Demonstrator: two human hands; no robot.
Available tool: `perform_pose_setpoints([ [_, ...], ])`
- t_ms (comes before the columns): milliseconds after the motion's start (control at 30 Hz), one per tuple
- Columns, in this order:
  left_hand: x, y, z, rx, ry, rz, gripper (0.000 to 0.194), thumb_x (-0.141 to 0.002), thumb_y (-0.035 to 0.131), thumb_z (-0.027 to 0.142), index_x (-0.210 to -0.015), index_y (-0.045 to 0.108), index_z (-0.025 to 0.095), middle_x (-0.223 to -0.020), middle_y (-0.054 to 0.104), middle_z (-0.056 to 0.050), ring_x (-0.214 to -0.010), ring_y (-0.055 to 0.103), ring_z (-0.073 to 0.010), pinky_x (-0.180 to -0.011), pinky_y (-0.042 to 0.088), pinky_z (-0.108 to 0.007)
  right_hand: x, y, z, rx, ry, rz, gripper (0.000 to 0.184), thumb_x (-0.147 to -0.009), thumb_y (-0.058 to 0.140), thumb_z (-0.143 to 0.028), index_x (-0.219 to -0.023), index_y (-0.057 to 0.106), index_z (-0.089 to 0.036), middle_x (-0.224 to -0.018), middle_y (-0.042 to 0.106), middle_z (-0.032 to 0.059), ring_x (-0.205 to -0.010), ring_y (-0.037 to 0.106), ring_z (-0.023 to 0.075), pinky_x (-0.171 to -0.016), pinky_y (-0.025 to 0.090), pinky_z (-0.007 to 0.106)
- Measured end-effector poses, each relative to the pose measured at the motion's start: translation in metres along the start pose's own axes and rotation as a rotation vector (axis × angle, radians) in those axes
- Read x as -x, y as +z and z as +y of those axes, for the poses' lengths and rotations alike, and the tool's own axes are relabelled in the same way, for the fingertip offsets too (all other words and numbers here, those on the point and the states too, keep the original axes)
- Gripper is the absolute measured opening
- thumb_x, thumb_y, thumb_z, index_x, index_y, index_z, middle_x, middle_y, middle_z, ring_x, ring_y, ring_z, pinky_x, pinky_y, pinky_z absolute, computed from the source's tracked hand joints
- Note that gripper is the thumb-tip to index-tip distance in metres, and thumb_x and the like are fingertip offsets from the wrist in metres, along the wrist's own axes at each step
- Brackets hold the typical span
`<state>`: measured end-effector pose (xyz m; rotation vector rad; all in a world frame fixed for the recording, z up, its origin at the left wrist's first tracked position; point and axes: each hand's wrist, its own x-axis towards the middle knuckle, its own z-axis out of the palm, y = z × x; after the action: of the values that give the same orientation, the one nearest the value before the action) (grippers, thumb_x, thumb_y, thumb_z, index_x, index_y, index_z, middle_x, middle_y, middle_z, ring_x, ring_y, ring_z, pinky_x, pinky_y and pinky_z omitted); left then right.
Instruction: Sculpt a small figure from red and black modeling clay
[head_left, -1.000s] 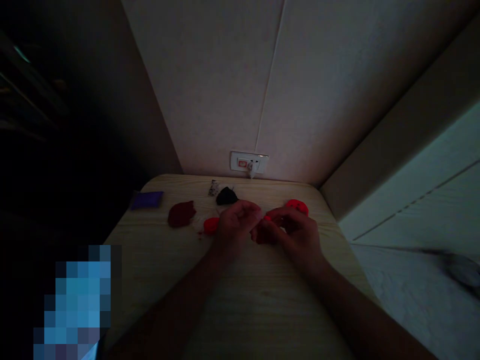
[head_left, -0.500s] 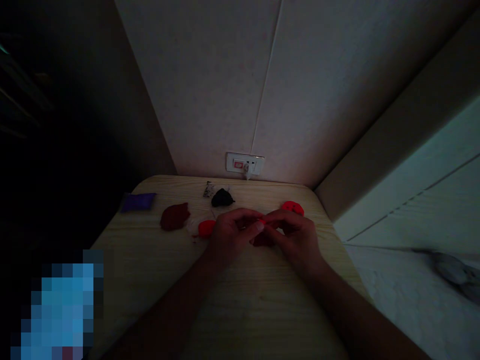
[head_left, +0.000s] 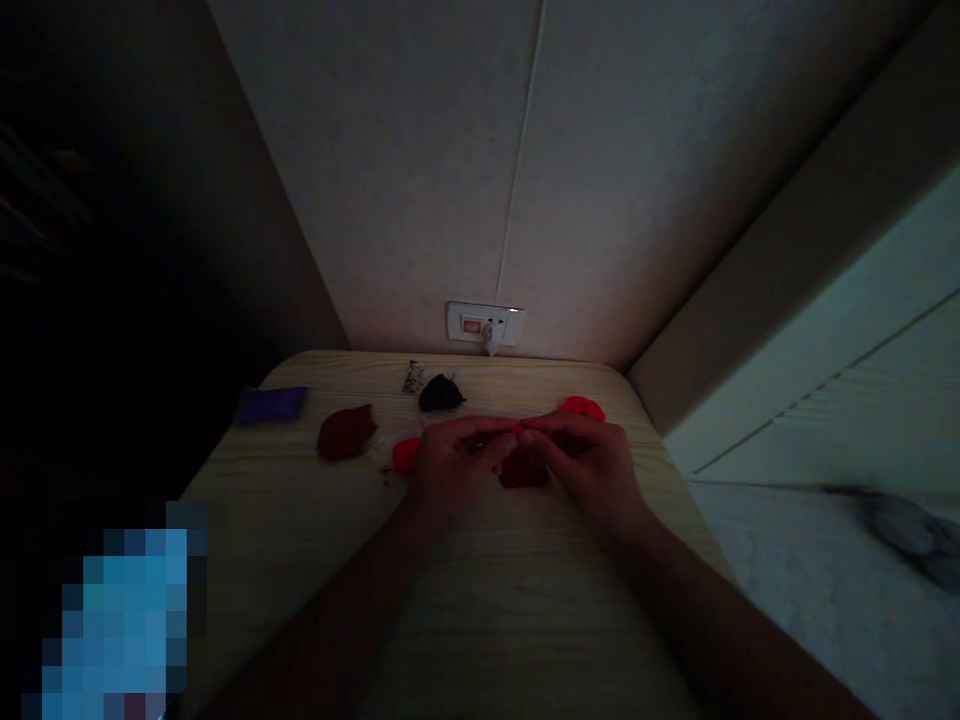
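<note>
The pale, wood-grained table (head_left: 510, 610) stands in dim light. Over its middle, the left hand (head_left: 450, 465) and right hand (head_left: 591, 462) pinch a small red bit (head_left: 517, 428) between their fingertips, above a dark red piece (head_left: 523, 473) on the table. On the table's left half lie a red lump (head_left: 406, 456), a maroon lump (head_left: 345, 433) and a purple packet (head_left: 273, 404); toward its back, a dark-spotted red disc (head_left: 584, 408) and a black lump (head_left: 441, 393). Behind the table, a pale wall (head_left: 405, 170) carries a socket (head_left: 454, 322), its orange mark too small to read.
</note>
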<state>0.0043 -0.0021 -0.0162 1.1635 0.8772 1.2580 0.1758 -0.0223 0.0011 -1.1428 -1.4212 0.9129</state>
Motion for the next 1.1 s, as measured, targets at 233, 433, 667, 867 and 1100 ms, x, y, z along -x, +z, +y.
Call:
perform_pose_setpoints([
  [233,-0.0007,0.0004,-0.0013,0.01,0.009,0.001,0.015,-0.074,0.085,0.029,-0.086,0.084,0.022,-0.071,0.077,-0.003,-0.054,0.063,-0.0136,-0.053,0.055,-0.027,0.0022,0.0016,0.0008,0.025,-0.011,-0.05,0.024,-0.093,0.074,-0.041,-0.086,0.078,-0.019,-0.073,0.075,0.0033,-0.064,0.069,0.0154,-0.059,0.057,0.025],
  [433,0.0014,0.0002,0.0005,0.002,-0.011,-0.009,0.018,-0.074,0.086,0.03,-0.089,0.084,0.021,-0.074,0.077,-0.003,-0.059,0.064,-0.0145,-0.057,0.054,-0.028,0.0002,0.0026,0.0028,-0.104,0.075,-0.06,0.026,-0.083,0.084,-0.043,-0.089,0.077,-0.019,-0.073,0.076,0.0023,-0.063,0.07,0.0161,-0.057,0.057,0.025],
  [667,-0.0007,0.0017,-0.0002,0.052,-0.024,-0.011,0.021,-0.073,0.086,0.033,-0.086,0.08,0.018,-0.071,0.075,-0.002,-0.055,0.062,-0.0124,-0.053,0.052,-0.025,-0.0003,-0.0005,0.0031,0.025,-0.051,-0.041,0.015,-0.088,0.08,-0.034,-0.091,0.078,-0.02,-0.082,0.075,0.0039,-0.07,0.07,0.0156,-0.064,0.057,0.026],
  [867,-0.0006,0.0009,-0.0005,0.042,0.002,-0.009,0.022,-0.075,0.086,0.033,-0.086,0.079,0.016,-0.071,0.075,-0.003,-0.057,0.063,-0.013,-0.057,0.054,-0.026,0.0011,0.0002,0.0024,-0.019,-0.058,-0.041,0.016,-0.088,0.081,-0.035,-0.095,0.079,-0.021,-0.082,0.077,0.0042,-0.069,0.07,0.0162,-0.061,0.057,0.026],
  [1100,0.0002,0.0004,-0.0011,0.048,0.013,-0.015,0.022,-0.074,0.087,0.031,-0.089,0.079,0.016,-0.076,0.076,-0.004,-0.063,0.066,-0.0138,-0.06,0.055,-0.025,-0.0026,0.0003,0.0054,-0.015,-0.051,-0.043,0.011,-0.086,0.082,-0.032,-0.089,0.083,-0.022,-0.08,0.079,0.0039,-0.07,0.072,0.0161,-0.064,0.059,0.025],
])
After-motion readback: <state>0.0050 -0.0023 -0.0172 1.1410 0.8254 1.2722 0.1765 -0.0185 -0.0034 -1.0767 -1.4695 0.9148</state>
